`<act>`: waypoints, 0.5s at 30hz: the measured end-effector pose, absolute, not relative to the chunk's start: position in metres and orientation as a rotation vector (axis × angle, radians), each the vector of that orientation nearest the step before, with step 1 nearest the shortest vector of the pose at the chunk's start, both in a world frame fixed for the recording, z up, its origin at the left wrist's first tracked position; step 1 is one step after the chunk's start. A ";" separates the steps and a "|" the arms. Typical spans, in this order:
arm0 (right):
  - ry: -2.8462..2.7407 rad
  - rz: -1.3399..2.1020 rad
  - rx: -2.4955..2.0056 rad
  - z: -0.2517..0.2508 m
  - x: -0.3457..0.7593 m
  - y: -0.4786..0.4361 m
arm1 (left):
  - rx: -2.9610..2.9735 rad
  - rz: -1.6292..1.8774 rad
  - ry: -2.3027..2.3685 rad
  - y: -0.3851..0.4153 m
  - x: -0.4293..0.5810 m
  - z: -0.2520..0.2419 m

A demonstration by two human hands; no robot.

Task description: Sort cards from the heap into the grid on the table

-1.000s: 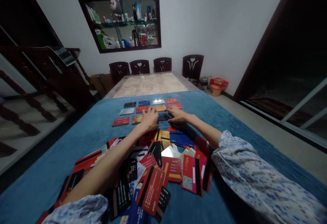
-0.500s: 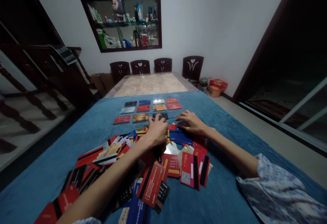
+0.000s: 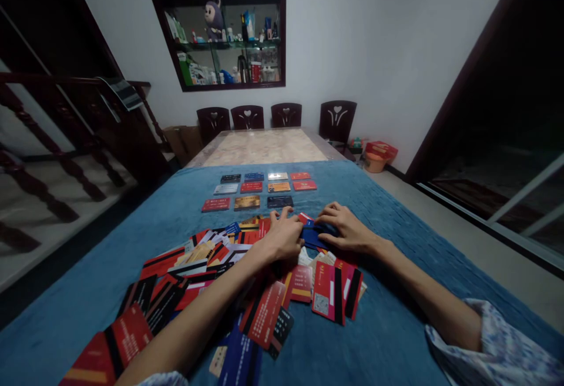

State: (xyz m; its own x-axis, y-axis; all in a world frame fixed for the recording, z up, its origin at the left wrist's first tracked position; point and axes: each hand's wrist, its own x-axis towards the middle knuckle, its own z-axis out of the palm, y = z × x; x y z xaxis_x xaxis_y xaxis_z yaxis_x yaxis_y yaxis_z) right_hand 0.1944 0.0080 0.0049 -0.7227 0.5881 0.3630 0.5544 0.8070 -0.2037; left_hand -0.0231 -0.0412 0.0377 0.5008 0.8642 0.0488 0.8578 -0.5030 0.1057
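Note:
My left hand (image 3: 284,238) and my right hand (image 3: 347,228) meet at the far edge of a loose heap of plastic cards (image 3: 247,280) on a blue cloth (image 3: 388,221). Both hands have curled fingers touching a dark blue card (image 3: 314,237) between them. Beyond the hands lie three neat rows of cards (image 3: 259,189), with a dark card (image 3: 279,201) at the right end of the nearest row. Red, black and blue cards in the heap overlap one another.
Past the cloth is a bare marble tabletop (image 3: 262,147) with several dark wooden chairs (image 3: 337,118) behind it. A wall niche (image 3: 224,33) holds bottles and a plush toy. A stair railing (image 3: 66,133) runs along the left, and a red basket (image 3: 379,152) sits on the floor at right.
Both hands drew back from the laid-out rows toward the heap, leaving a dark card at the end of the nearest row. They now close on a blue card.

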 end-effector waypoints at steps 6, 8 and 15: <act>-2.607 0.168 -0.805 0.002 0.195 0.004 | 2.655 0.119 1.485 -0.040 -0.026 0.038; -2.604 0.170 -0.796 0.001 0.195 0.004 | 2.661 0.107 1.476 -0.039 -0.027 0.038; -2.584 0.178 -0.779 0.002 0.194 0.003 | 2.667 0.060 1.433 -0.035 -0.031 0.042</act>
